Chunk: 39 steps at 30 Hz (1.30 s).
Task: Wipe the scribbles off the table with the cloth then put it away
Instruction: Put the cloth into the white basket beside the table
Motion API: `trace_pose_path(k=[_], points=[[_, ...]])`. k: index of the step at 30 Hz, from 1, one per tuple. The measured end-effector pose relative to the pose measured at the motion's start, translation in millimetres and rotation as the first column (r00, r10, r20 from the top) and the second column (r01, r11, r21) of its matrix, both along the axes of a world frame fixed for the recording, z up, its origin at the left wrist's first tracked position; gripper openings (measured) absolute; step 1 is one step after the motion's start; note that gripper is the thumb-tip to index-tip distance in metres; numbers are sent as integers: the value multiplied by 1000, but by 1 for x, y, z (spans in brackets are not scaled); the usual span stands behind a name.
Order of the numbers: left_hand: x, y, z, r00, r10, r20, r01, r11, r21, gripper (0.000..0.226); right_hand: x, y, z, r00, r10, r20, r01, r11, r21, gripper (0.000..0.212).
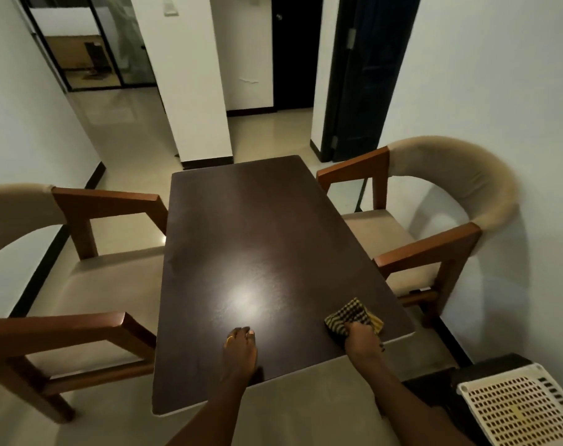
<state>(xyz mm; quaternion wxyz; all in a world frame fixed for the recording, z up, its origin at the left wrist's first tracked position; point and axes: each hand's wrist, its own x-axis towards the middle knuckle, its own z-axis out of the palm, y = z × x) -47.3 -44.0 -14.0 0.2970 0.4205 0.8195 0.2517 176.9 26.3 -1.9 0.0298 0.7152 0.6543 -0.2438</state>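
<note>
A dark brown table (pixel 257 226) fills the middle of the view, with a bright glare near its front. I make out no scribbles on its surface. A yellow-and-black checked cloth (pixel 351 315) lies bunched near the table's front right corner, and my right hand (pixel 363 341) grips its near side. My left hand (pixel 240 347) rests flat on the tabletop near the front edge, fingers together, holding nothing.
Wooden armchairs with beige cushions stand on the left (pixel 80 284) and right (pixel 434 226) of the table. A white perforated basket (pixel 518 410) sits on a dark stand at the bottom right. White walls and dark doorways lie beyond.
</note>
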Motion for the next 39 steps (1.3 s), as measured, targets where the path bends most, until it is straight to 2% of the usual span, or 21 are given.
trace_pose_path(k=[3, 5, 6, 7, 9, 10, 12, 14, 17, 19, 23, 26, 29, 32, 34, 36, 39], points=[[22, 4, 3, 991, -132, 32, 133, 991, -35, 35, 20, 0, 13, 960, -168, -224, 173, 985, 1, 33], [40, 9, 3, 972, -226, 63, 230, 971, -65, 34, 41, -3, 19, 845, -281, -456, 280, 957, -71, 33], [51, 11, 2, 960, -271, 68, 275, 959, -64, 33, 53, -7, 20, 713, -363, -600, 346, 926, -149, 34], [62, 15, 2, 949, -304, 77, 309, 949, -62, 32, 64, -12, 20, 538, -446, -715, 389, 884, -259, 35], [88, 24, 3, 929, -340, 146, 348, 937, -36, 31, 84, -25, 21, 198, -549, -812, 388, 804, -449, 36], [100, 28, 3, 917, -340, 207, 353, 935, -27, 31, 92, -31, 21, 70, -569, -820, 365, 779, -510, 36], [131, 39, 2, 855, -328, 402, 382, 922, -59, 37, 113, -41, 18, -125, -570, -812, 317, 752, -577, 36], [165, 46, -2, 748, -242, 617, 409, 901, -143, 47, 133, -47, 15, -243, -568, -786, 301, 727, -618, 33], [202, 50, -10, 580, -29, 814, 413, 872, -263, 54, 152, -50, 10, -334, -566, -753, 318, 685, -656, 26], [249, 61, -20, 498, 59, 865, 425, 853, -303, 49, 187, -46, -5, -374, -570, -731, 340, 650, -680, 26], [299, 71, -30, 494, 98, 864, 412, 849, -331, 36, 230, -46, -27, -469, -610, -639, 366, 524, -769, 23], [346, 83, -43, 553, 107, 826, 346, 873, -345, 33, 273, -46, -52, -497, -650, -574, 383, 429, -818, 24], [387, 93, -59, 701, -17, 713, 339, 887, -312, 34, 306, -53, -73, -504, -668, -547, 414, 369, -832, 26], [420, 101, -72, 746, -182, 640, 406, 887, -221, 23, 332, -55, -88, -544, -655, -524, 425, 323, -845, 31], [442, 104, -82, 745, -331, 579, 499, 852, -156, 25, 346, -55, -99, -578, -640, -507, 424, 296, -856, 32], [458, 108, -93, 710, -499, 497, 626, 770, -121, 42, 357, -55, -107, -607, -625, -491, 405, 288, -868, 33], [485, 117, -109, 643, -646, 412, 747, 647, -151, 51, 376, -58, -123, -646, -616, -450, 377, 255, -891, 33]])
